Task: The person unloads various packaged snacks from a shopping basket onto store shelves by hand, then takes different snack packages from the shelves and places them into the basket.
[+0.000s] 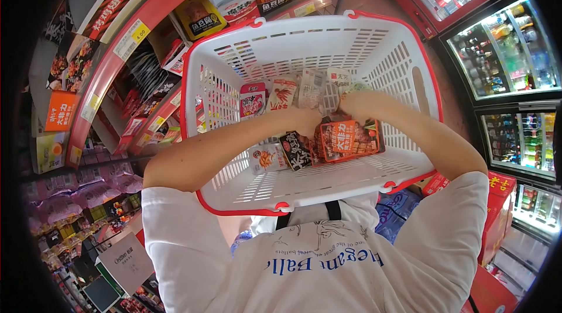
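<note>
A white shopping basket (257, 50) with a red rim is in front of my body, and both my hands reach down into it. My left hand (308, 123) is curled at the edge of a dark red snack packet, beside an orange snack packet (349, 140). Its fingertips are partly hidden. Farther right, my right hand (356, 106) is bent with fingers closed near a pale packet (344, 76); what it grips is hidden. Around them lie a black packet (294, 152), a white packet (268, 158), a pink-red packet (253, 100) and a red-and-white packet (282, 93).
Shelves (111, 67) with packaged snacks and price tags curve along the left. Boxes of snack packets (234, 3) stand beyond the basket. Lit drinks fridges (509, 50) line the right side. A red carton (497, 207) and blue-wrapped bottles (398, 213) are near my right side.
</note>
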Demonstrator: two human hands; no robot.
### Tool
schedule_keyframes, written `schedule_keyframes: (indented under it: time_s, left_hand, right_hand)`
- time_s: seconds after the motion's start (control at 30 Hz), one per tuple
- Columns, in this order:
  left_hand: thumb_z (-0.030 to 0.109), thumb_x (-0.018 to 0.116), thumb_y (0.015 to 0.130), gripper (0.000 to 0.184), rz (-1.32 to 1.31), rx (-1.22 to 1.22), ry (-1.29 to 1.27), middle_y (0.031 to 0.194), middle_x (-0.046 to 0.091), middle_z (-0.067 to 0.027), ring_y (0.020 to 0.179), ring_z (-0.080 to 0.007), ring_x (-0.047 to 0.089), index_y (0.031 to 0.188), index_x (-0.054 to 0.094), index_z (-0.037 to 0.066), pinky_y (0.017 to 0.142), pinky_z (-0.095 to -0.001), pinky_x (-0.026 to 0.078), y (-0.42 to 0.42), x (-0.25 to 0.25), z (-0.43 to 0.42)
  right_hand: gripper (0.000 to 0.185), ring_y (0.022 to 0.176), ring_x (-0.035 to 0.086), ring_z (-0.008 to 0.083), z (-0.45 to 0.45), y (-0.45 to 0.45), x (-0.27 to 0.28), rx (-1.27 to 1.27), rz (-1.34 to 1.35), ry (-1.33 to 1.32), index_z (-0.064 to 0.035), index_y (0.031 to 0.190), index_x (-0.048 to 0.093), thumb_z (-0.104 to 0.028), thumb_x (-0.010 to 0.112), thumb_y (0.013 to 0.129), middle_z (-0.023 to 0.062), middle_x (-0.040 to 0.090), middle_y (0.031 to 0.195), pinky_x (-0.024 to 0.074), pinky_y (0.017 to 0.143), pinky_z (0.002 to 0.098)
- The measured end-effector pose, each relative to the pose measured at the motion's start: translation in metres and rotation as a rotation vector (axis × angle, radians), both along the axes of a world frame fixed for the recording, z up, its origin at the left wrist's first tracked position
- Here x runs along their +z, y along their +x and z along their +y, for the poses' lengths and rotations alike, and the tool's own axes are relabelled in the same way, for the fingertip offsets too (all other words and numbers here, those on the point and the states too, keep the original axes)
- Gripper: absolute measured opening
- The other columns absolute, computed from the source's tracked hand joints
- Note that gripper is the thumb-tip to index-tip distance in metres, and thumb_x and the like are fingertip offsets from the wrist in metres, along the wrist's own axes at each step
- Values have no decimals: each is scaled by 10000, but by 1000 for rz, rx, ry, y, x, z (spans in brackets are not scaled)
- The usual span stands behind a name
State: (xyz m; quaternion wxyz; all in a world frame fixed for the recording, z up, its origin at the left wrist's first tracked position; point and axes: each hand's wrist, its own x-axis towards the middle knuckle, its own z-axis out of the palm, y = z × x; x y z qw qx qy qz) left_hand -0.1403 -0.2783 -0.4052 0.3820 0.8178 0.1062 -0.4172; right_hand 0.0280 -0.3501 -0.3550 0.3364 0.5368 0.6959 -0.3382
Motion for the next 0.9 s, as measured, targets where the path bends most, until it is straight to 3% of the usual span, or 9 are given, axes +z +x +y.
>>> schedule_keyframes:
  time_s: [0.07, 0.13, 0.27, 0.33, 0.47, 0.57, 0.63, 0.73, 0.9]
  left_hand:
    - [182, 685, 749, 418, -97, -65, 103, 960, 668, -195, 808, -338, 667, 1099, 571, -17, 725, -431, 527, -1, -3, -2]
    - [185, 682, 749, 420, -192, -127, 204, 957, 666, -200, 869, -349, 658, 1106, 571, -6, 754, -445, 518, -2, -3, -3]
    - [214, 668, 763, 408, -167, -113, 188, 948, 665, -200, 939, -371, 630, 1115, 581, 27, 797, -467, 500, 0, -2, -3]
    - [229, 662, 771, 403, -164, -107, 199, 947, 665, -198, 928, -374, 632, 1114, 584, 31, 793, -467, 500, 1, 0, -5]
    - [259, 642, 799, 351, -191, -123, 184, 946, 663, -203, 921, -370, 633, 1052, 611, 18, 785, -466, 503, 2, 10, -4]
    - [260, 632, 811, 314, -215, -126, 203, 941, 662, -205, 920, -360, 635, 1010, 631, 18, 782, -455, 508, 3, 18, -5]
    - [257, 628, 814, 294, -213, -126, 243, 939, 662, -203, 919, -352, 638, 991, 641, 23, 781, -447, 510, 2, 24, -4]
    - [252, 615, 817, 264, -357, -13, 330, 945, 667, -179, 922, -336, 641, 968, 654, 39, 783, -432, 514, 2, 26, -1]
    - [266, 584, 842, 273, -409, 278, 351, 959, 673, -144, 926, -325, 643, 1007, 637, 54, 798, -437, 511, 9, 32, 5]
  right_hand:
    - [537, 1045, 624, 310, 0, 13, -7, -32, -14, 118, 25, 1082, 619, -172, 824, 626, 182, 639, 1107, 515, 810, 435]
    - [486, 974, 654, 300, 0, 20, -20, -82, -68, 725, 11, 1049, 630, -180, 808, 639, 187, 653, 1061, 536, 768, 413]
    - [459, 847, 676, 312, -7, 36, -21, -69, -50, 694, 1, 1044, 625, -217, 786, 674, 186, 672, 966, 558, 715, 398]
    - [573, 752, 677, 297, -5, 37, -39, -151, -154, 342, 0, 1156, 562, -232, 776, 677, 149, 679, 891, 571, 614, 388]
    - [721, 757, 678, 264, -13, 19, -54, 36, -466, 436, 14, 1255, 466, -227, 786, 655, 126, 676, 876, 565, 548, 357]
    - [633, 857, 633, 286, -16, 20, -64, -58, -442, 425, 45, 1193, 471, -126, 780, 669, 178, 620, 918, 522, 681, 356]
    - [724, 830, 666, 238, -17, 21, -75, 0, -549, 635, 56, 1245, 409, -191, 764, 664, 127, 659, 826, 551, 543, 311]
    - [644, 848, 631, 326, -16, 22, -51, -111, -279, 559, 21, 1216, 420, -146, 765, 698, 210, 617, 934, 524, 663, 391]
    - [612, 858, 651, 345, -8, 36, -57, -314, -116, 519, 27, 1198, 416, -165, 735, 711, 198, 641, 908, 530, 696, 431]
